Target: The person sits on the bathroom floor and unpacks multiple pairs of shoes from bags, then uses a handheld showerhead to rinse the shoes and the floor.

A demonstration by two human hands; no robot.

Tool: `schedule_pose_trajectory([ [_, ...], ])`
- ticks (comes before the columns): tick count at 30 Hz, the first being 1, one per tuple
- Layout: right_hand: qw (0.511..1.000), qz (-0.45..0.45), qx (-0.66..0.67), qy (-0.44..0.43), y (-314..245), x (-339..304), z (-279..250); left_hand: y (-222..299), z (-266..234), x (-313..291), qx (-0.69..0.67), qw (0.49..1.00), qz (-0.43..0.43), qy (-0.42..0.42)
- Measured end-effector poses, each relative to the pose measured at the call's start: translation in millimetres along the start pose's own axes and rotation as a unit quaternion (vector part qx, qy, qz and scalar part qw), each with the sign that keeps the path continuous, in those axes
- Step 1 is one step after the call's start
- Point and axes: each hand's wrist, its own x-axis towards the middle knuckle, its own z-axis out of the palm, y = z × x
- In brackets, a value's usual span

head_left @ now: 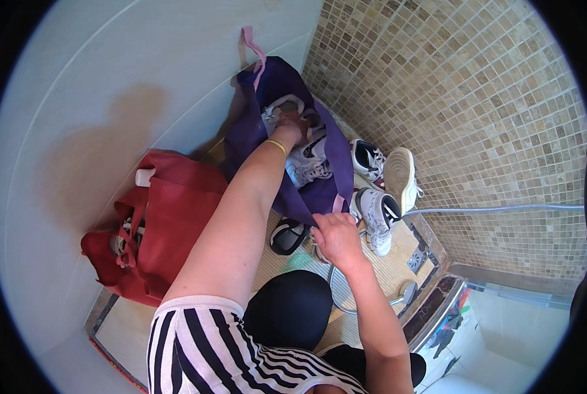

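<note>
A purple fabric bag [254, 131] with pink handles stands open against the pale wall. My left hand [292, 125], with a yellow bangle on the wrist, reaches deep inside it and rests on a white sneaker [306, 164] among the shoes packed there. My right hand [335, 236] grips the bag's near rim [319, 207], holding it open. Beside that hand, outside the bag, lie more white sneakers with black trim [379, 217], one turned sole-up [400, 174].
A red fabric bag [175, 223] with shoes inside stands to the left. A black-and-white shoe [287, 236] lies on the tiled floor. A shower hose [497, 209] and shower head [408, 292] run along the mosaic wall. My dark knee [290, 308] is below.
</note>
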Motion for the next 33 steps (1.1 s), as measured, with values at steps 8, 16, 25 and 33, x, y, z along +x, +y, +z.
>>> schedule_pose_trajectory([
  [8,0.987,0.096,0.11,0.061,-5.7,39.1,6.3,-22.7,20.2,18.1,-0.001,0.998,-0.06,-0.029],
  [16,0.928,0.336,0.156,0.044,56.5,150.7,85.7,-38.5,12.1,-64.8,-0.132,0.976,-0.053,0.168],
  [25,0.801,0.303,0.496,0.143,93.5,133.8,132.5,-69.8,8.1,-100.7,-0.139,0.902,0.064,0.404],
  [33,0.959,-0.109,0.257,0.055,-50.0,77.8,-34.8,-72.6,-27.7,-101.8,-0.146,0.981,0.056,0.117],
])
